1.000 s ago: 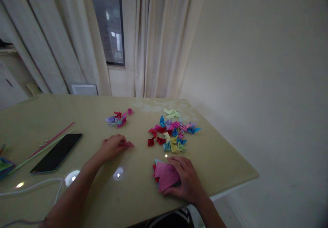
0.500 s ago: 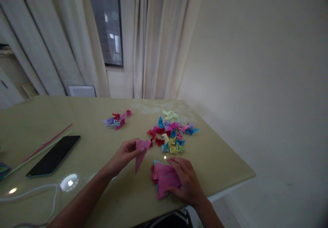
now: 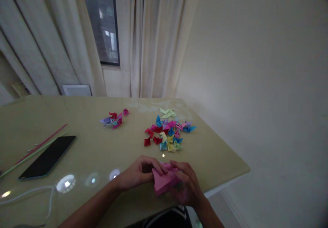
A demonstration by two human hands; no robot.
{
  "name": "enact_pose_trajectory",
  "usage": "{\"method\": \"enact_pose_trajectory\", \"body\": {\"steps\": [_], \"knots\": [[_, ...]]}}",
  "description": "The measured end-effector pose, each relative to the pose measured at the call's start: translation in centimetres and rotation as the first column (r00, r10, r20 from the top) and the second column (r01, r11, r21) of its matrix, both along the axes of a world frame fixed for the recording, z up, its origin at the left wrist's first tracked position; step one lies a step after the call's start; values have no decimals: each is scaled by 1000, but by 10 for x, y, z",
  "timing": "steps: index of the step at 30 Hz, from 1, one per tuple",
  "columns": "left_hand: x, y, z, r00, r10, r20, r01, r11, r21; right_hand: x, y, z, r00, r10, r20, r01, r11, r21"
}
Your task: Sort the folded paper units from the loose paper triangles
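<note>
Pink folded paper (image 3: 164, 180) is between my two hands close to the table's front edge. My left hand (image 3: 143, 171) is closed on its left and upper side, fingertips bent over the top. From the right, my right hand (image 3: 187, 183) grips the paper too, with its lower fingers blurred. The pieces overlap, so I cannot tell where one pink sheet ends and another begins. Just beyond my hands lies a cluster of small folded paper figures (image 3: 170, 132) in red, pink, blue, yellow and green.
A smaller group of folded figures (image 3: 112, 120) sits farther left. On the left side are a black phone (image 3: 48, 158), thin pink and green sticks (image 3: 42, 144) and a white cable (image 3: 51, 200). The table's right edge (image 3: 222, 146) runs near the wall.
My left hand has moved right and down with the pink paper triangle, meeting my right hand at the pink stack. The view has shifted slightly.
</note>
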State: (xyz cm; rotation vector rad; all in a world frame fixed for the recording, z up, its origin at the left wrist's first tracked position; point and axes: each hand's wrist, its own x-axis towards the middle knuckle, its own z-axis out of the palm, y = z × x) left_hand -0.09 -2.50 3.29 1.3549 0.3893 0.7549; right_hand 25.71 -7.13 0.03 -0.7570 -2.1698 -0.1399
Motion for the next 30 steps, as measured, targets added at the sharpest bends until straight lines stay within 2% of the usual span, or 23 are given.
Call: {"method": "enact_pose_trajectory", "body": {"steps": [3, 5, 8, 11, 14, 17, 22, 26, 30], "knots": [[6, -2, -5, 999, -18, -48, 22, 996, 85, 0, -1, -2, 1000, 23, 1, -23, 1000, -15], [8, -2, -10, 991, 55, -125, -23, 969, 247, 0, -1, -2, 999, -17, 30, 19, 999, -41], [7, -2, -11, 949, 231, -214, -80, 835, 545, 3, -1, -1, 992, -117, 47, 121, 988, -97], [5, -5, -6, 897, 328, -297, -29, 713, 700, 8, -3, 3, 982, -168, 85, 182, 966, -186], [7, -10, -4, 837, 383, -390, 74, 628, 775, 12, -5, 9, 976, -132, 173, 180, 938, -295], [12, -12, -11, 810, 414, -415, 138, 554, 821, 13, -5, 16, 967, -78, 241, 170, 907, -386], [15, -9, -19, 789, 433, -436, 174, 524, 834, 11, 0, 22, 959, -80, 271, 197, 876, -440], [15, -9, -23, 773, 454, -443, 186, 505, 843, 8, 8, 13, 955, -65, 291, 196, 872, -449], [19, -12, -28, 722, 528, -447, 170, 491, 854, 6, 13, 9, 943, -72, 324, 214, 879, -426]]}}
